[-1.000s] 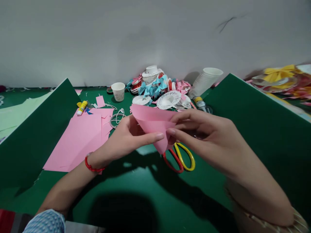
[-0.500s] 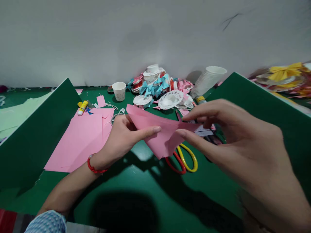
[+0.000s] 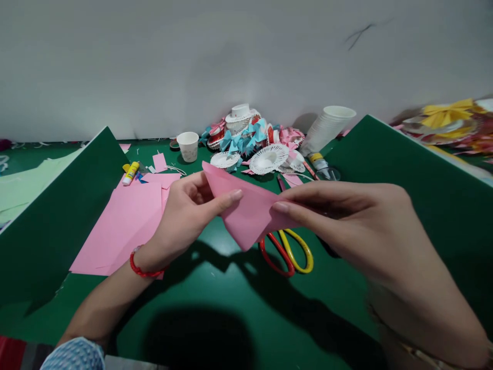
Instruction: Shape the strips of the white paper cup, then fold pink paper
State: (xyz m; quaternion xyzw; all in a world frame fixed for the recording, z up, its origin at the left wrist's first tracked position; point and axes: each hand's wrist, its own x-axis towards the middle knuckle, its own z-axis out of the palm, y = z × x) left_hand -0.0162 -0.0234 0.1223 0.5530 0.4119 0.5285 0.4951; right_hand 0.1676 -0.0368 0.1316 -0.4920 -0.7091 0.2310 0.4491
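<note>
Pink paper [image 3: 246, 216], folded, held above green table [image 3: 215, 303], over scissors [image 3: 292, 252] (red and yellow handles). Left hand [image 3: 188, 210]: thumb and fingers pinched on left edge. Right hand [image 3: 358, 221]: fingertips closed on right corner.

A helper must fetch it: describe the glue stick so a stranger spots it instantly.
On the green table, find the flat pink sheets beside the left hand. At their far left corner lies the glue stick, a yellow-and-white tube among flat paper scraps.
</note>
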